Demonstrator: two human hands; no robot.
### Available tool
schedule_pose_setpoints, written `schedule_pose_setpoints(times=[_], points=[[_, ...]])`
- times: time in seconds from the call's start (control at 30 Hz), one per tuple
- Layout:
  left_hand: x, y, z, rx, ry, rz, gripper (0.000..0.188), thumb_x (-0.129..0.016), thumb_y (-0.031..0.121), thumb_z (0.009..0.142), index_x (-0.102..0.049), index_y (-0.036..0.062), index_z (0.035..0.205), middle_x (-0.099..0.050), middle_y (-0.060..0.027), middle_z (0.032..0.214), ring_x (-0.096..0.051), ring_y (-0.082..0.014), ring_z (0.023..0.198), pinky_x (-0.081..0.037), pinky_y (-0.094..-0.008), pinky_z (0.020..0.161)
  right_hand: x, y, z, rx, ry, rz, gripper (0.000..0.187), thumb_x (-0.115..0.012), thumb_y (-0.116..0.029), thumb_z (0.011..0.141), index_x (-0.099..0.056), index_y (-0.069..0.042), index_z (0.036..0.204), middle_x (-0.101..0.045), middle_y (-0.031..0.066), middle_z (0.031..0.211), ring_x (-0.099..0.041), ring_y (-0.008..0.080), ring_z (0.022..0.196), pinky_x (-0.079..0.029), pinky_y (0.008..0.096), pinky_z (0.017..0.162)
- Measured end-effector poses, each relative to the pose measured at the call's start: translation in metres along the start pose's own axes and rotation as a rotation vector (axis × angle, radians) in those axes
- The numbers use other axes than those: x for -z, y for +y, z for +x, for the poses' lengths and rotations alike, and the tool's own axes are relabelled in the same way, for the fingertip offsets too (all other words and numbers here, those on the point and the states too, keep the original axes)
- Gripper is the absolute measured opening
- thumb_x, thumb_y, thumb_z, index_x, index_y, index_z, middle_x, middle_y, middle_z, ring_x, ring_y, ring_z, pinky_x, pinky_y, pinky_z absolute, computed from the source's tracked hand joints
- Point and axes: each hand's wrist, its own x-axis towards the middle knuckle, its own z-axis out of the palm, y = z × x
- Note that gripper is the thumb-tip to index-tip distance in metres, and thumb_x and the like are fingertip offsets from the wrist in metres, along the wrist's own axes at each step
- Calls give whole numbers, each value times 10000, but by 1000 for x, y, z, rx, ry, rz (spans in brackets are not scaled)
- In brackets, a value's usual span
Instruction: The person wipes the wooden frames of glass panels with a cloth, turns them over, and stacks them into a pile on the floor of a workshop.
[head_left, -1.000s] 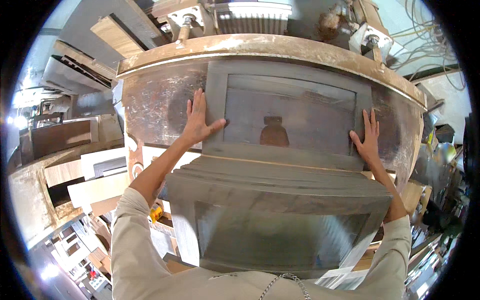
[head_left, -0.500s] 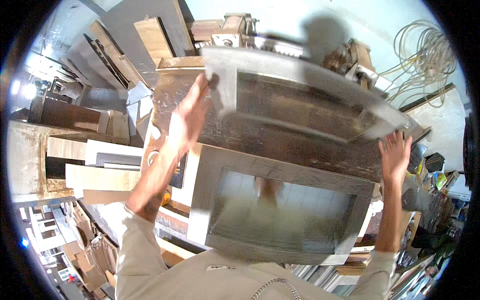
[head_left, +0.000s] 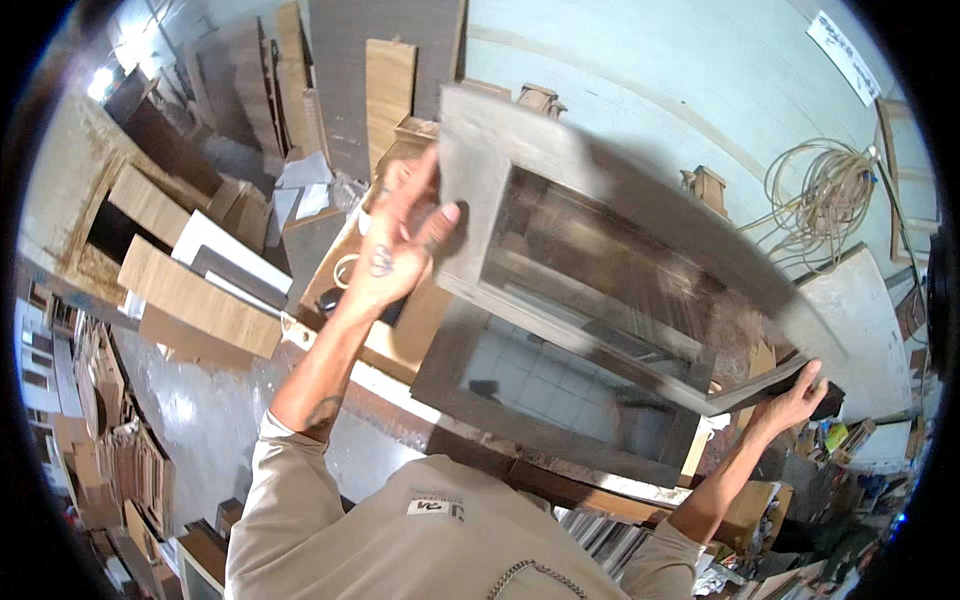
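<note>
Grey frame (head_left: 650, 193), apparently glazed, tilted over workbench (head_left: 392, 345); pale wall (head_left: 620, 80) behind.

Both arms (head_left: 328, 360) outstretched.
The left hand (head_left: 402, 245) is raised, thumb (head_left: 444, 218) parted; the right hand (head_left: 790, 405) is held lower.

Scene's bright; hot spot upper left, lamp (head_left: 103, 85) blown out. Glare off the floor (head_left: 175, 405), reflections in the lower glass (head_left: 545, 382). Motion blur on raised frame (head_left: 650, 200), left hand (head_left: 395, 258) slightly soft. Fisheye bends edges; corners black.
</note>
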Motion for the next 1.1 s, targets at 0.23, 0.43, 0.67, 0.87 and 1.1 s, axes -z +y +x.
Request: schedule_pose_setpoints(times=[0.23,0.43,0.67,0.87,1.1], points=[[1,-61,-57,-77,-64,-111,730,-682,-4,781,-335,40,1421,-441,-130,1293,-421,-219,1193,-351,-321,986,42,16,-50,-26,-15,69,451,-697,-319,848,-486,-28,1121,-549,77,1002,-521,189,881,-465,326,780],[2,-122,-93,163,-362,507,719,-747,379,744,-452,-28,1258,-612,-262,1018,-597,-403,982,-482,-418,815,47,24,-50,59,-54,59,427,-690,-324,853,-494,-35,1099,-549,59,971,-510,158,874,-459,317,779],[-3,-119,-86,196,-322,528,526,-716,416,764,-450,-22,880,-562,-242,716,-540,-418,692,-446,-442,634,42,26,-48,85,14,-11,445,-684,-330,857,-499,1,1091,-564,73,953,-517,148,839,-460,295,740],[6,-146,-88,75,-351,389,429,-673,345,827,-445,-16,880,-530,-203,694,-485,-398,658,-425,-420,618,35,27,-50,112,24,-77,439,-668,-343,868,-508,-2,1096,-567,68,938,-508,145,815,-438,277,722],[39,-122,-71,13,-599,588,317,-557,208,906,-517,88,1196,-597,-236,1013,-601,-409,850,-468,-459,671,56,-1,-53,-261,56,323,510,-477,-465,943,-507,-26,1199,-566,90,1153,-521,209,1054,-418,368,917]])
